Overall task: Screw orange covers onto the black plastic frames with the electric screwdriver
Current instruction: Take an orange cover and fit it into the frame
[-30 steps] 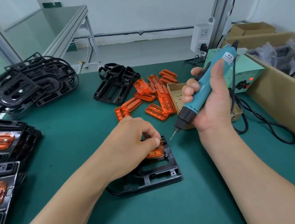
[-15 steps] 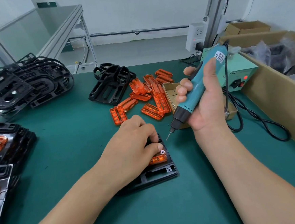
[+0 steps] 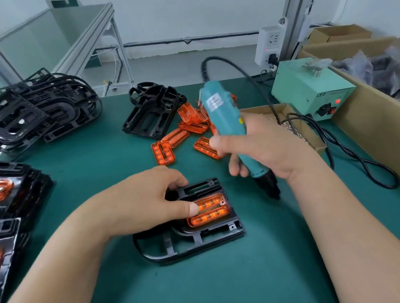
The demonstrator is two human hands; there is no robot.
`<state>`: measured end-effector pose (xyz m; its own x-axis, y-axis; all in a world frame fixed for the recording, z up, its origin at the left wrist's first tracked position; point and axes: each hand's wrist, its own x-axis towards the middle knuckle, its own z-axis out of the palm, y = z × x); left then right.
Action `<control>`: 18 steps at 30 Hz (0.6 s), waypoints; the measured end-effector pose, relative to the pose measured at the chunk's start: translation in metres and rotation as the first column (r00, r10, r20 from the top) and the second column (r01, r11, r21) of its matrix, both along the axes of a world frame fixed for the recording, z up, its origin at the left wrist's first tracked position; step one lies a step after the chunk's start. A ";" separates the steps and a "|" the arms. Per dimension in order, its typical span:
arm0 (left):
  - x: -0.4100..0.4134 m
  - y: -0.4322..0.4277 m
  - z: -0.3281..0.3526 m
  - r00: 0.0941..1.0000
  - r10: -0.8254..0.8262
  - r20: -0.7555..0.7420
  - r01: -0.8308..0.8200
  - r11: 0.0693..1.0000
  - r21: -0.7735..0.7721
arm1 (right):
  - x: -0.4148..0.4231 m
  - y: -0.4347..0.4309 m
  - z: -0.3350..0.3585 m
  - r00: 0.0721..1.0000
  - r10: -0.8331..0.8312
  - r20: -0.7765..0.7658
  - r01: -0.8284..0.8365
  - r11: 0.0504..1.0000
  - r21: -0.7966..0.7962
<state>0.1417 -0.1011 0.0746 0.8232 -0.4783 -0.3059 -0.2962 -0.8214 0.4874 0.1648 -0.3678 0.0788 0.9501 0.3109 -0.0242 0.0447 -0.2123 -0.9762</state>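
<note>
A black plastic frame [image 3: 201, 243] lies flat on the green table in front of me. An orange cover [image 3: 212, 211] sits in its recess. My left hand [image 3: 148, 203] rests on the frame's left side, thumb tip pressing the cover's left end, fingers curled over the frame's far edge. My right hand [image 3: 263, 151] grips the teal electric screwdriver [image 3: 228, 125], held nearly upright with its black nose [image 3: 270, 186] pointing down just right of the frame's far right corner. The bit tip is blurred.
Loose orange covers [image 3: 169, 144] and a pile of bare black frames [image 3: 152, 109] lie behind. More black frames [image 3: 35, 111] sit far left; finished frames [image 3: 3, 190] are stacked at the left edge. A cardboard screw box [image 3: 300, 129], mint power supply [image 3: 309, 90], cable [image 3: 362, 160] and big carton [image 3: 378, 123] stand on the right.
My right hand has swung the screwdriver from a slant to nearly upright and lowered its nose beside the frame. My left hand slid left, uncovering most of the orange cover.
</note>
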 end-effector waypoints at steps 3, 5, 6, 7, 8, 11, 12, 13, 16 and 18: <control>0.000 -0.003 -0.002 0.999 -0.008 0.032 0.007 0.999 0.031 | -0.009 0.006 -0.001 0.984 0.164 0.066 -0.127 0.915 -0.383; 0.001 -0.004 -0.002 0.999 0.001 0.052 -0.004 0.999 0.045 | -0.013 0.010 -0.004 0.971 0.229 0.063 -0.169 0.851 -0.498; 0.001 -0.005 -0.002 0.998 -0.001 0.064 -0.003 0.998 0.057 | -0.014 0.012 -0.005 0.967 0.250 0.057 -0.185 0.833 -0.522; 0.000 -0.005 -0.002 0.997 -0.006 0.075 0.001 0.998 0.068 | -0.015 0.014 -0.006 0.962 0.266 0.056 -0.194 0.817 -0.544; 0.000 -0.005 -0.002 0.997 -0.013 0.082 0.007 0.997 0.073 | -0.015 0.016 -0.007 0.958 0.279 0.062 -0.195 0.797 -0.572; -0.001 -0.005 -0.003 0.997 -0.017 0.075 0.013 0.998 0.057 | -0.016 0.017 -0.007 0.952 0.298 0.069 -0.191 0.757 -0.625; -0.001 -0.004 -0.003 0.998 -0.021 0.066 0.017 0.999 0.051 | -0.016 0.016 -0.007 0.952 0.300 0.067 -0.192 0.750 -0.633; -0.001 -0.004 -0.004 0.998 -0.025 0.061 0.022 0.999 0.044 | -0.015 0.015 -0.006 0.950 0.305 0.065 -0.194 0.742 -0.642; 0.000 -0.004 -0.004 0.998 -0.038 0.041 0.037 0.999 0.027 | -0.016 0.012 -0.004 0.943 0.327 0.053 -0.213 0.720 -0.660; 0.001 -0.003 -0.005 0.999 -0.045 0.014 0.045 0.999 0.008 | -0.017 0.013 -0.005 0.943 0.330 0.035 -0.227 0.718 -0.657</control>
<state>0.1431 -0.1044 0.0699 0.8050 -0.5129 -0.2983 -0.3401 -0.8108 0.4763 0.1483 -0.3548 0.0738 0.8315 0.5222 -0.1896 0.3266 -0.7355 -0.5937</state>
